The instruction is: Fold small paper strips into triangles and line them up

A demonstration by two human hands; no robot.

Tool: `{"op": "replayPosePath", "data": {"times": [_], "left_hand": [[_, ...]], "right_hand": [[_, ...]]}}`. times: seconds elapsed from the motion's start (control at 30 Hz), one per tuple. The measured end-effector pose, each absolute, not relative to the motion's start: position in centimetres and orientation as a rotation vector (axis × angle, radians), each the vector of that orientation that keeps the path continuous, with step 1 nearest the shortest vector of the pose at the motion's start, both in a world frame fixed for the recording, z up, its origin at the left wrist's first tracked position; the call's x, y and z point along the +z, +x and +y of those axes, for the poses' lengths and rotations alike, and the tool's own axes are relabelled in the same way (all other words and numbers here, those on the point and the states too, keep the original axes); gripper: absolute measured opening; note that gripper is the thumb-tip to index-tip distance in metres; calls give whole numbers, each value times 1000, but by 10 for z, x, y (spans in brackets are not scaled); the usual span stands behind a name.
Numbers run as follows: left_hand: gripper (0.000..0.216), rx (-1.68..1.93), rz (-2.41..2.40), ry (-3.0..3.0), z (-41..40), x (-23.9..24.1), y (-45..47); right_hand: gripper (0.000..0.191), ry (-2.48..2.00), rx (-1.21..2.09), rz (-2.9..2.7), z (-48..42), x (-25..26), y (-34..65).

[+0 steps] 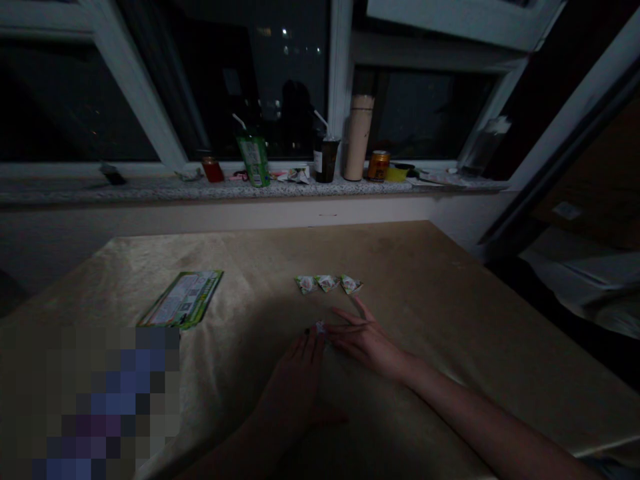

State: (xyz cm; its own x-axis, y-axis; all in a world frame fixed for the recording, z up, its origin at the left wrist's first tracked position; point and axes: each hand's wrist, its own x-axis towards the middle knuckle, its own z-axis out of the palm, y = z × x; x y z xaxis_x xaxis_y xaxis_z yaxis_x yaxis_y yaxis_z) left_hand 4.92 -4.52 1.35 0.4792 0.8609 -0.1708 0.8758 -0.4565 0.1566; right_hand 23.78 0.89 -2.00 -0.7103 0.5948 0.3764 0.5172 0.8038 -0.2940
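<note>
1. The small folded paper piece (320,327) lies on the cloth-covered counter (430,267), about midway between its left and right edges and nearer to me than to the far edge. My left hand (295,373) has its fingers stretched out with the tips on the piece. My right hand (367,340) lies spread flat just beside it, its fingers touching the piece's right side. Neither hand is clenched. In this dimness I cannot tell whether my left fingers pinch the paper or only press on it.
2. The room is very dark. I judge that I could misread where the paper's edges meet, and a crease pressed now could come out crooked.
3. The cloth looks smooth and shiny. A sideways push from either hand could make so light a piece slide away instead of staying put, or ruck the cloth up under it.
4. The row of three folded pieces (327,283) sits just beyond my right fingertips, toward the far edge. One finger stretched forward could knock them out of line.
5. The stack of green leaflets (183,298) lies toward the left edge, well apart from my hands. Only a wide sweep of my left forearm would disturb it.
6. The green drink carton (254,160) and the dark cup (326,159), each with a straw, stand on the windowsill (100,190) beyond the far edge. They look at risk only from a careless reach across.
</note>
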Motion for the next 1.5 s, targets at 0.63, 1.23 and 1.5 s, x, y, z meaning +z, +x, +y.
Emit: {"op": "replayPosePath", "data": {"times": [0.63,1.23,1.5], "left_hand": [[116,-48,1438,2525,-44,3,43],[100,-92,1321,2520,-37,21,25],[101,-79,1362,2545,-40,16,32]], "right_hand": [[22,-865,-46,-2477,5,-26,237],[20,-862,39,-2473,6,-28,236],[22,-807,-69,-2479,4,-27,234]]}}
